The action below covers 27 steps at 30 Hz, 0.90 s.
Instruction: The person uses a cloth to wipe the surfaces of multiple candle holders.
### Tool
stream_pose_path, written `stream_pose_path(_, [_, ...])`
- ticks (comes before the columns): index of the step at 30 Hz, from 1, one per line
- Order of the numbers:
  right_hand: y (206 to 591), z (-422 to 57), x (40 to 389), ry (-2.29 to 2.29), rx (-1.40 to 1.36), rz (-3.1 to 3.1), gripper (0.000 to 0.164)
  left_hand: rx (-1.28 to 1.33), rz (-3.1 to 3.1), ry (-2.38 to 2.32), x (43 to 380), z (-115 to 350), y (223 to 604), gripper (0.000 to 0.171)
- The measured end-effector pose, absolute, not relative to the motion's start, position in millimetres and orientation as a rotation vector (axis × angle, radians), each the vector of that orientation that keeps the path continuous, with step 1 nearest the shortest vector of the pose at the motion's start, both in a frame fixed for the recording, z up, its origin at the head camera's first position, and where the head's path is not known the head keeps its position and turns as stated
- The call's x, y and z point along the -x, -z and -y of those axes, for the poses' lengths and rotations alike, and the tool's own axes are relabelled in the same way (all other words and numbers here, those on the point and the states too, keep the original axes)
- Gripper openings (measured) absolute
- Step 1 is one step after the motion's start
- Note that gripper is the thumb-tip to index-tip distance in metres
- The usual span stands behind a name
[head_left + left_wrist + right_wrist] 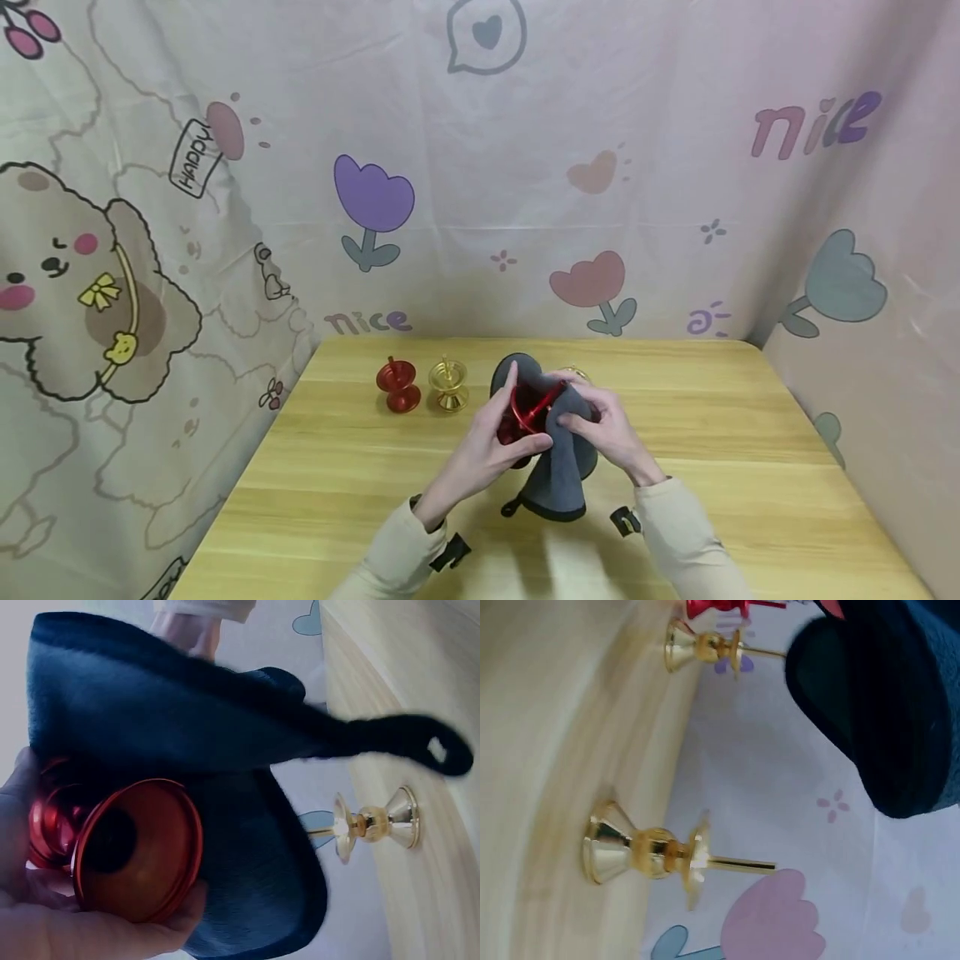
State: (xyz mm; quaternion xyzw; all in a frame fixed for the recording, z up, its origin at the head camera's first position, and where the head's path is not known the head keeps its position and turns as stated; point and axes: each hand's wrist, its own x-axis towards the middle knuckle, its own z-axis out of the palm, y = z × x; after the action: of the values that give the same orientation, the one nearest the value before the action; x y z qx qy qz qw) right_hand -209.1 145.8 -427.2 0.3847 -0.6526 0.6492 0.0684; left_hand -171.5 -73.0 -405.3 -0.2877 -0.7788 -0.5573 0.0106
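My left hand [487, 450] holds a shiny red metal candle holder [514, 427] tilted, its thin central stem pointing up to the right. In the left wrist view the hollow round base of the red candle holder [146, 855] faces the camera. My right hand [606, 423] pinches a dark grey-blue cloth [558, 487] with black edging, wrapped partly around the holder's cup and stem. A black hanging loop [442, 748] sticks out from one cloth corner. The right hand's fingertips are partly hidden behind the cloth.
Another red candle holder [398, 385] and a gold one [448, 383] stand upright at the back left of the wooden table [337, 492]. A second gold holder [652, 851] stands behind my right hand, mostly hidden in the head view. A printed curtain [480, 167] hangs behind.
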Motion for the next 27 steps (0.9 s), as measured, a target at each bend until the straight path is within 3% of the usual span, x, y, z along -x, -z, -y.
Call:
stream_pose_path(16, [417.8, -142.9, 214.5, -1.920, -1.503, 1.978, 0.035, 0.950, 2.521, 1.580, 163.8, 77.1, 398.5, 0.101])
stream_pose_path(27, [421.0, -137.4, 212.1, -1.755, -1.406, 1.979, 0.028, 0.885, 2.499, 1.709, 161.4, 68.2, 404.5, 0.099])
